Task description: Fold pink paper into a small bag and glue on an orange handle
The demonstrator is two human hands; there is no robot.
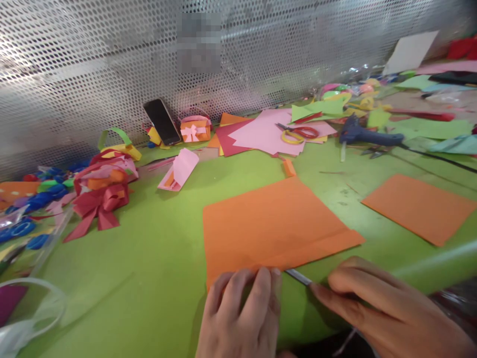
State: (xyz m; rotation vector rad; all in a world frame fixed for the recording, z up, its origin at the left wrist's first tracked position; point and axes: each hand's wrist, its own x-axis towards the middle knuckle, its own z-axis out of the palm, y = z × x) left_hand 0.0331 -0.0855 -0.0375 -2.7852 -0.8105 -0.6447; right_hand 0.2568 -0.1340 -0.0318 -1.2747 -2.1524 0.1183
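A large orange paper sheet (261, 223) lies on the green table, with a narrow folded strip along its near right edge. My left hand (238, 313) holds the sheet's near edge, fingertips bent down over the paper and thumb side toward the blade. In my right hand (383, 308) is a thin metal-bladed tool (298, 277). My index finger stretches along it, and its tip meets the paper's near edge beside my left fingers. The tool's handle is hidden in my grip, so its exact kind does not show.
A second orange paper (421, 209) lies at right. Behind are a blue glue gun (368, 134), scissors (298, 134), pink sheets (261, 132), a leaning phone (162, 122) and a small orange paper basket (196, 130). A red paper bow (100, 204) and blue-handled scissors (18, 228) lie left.
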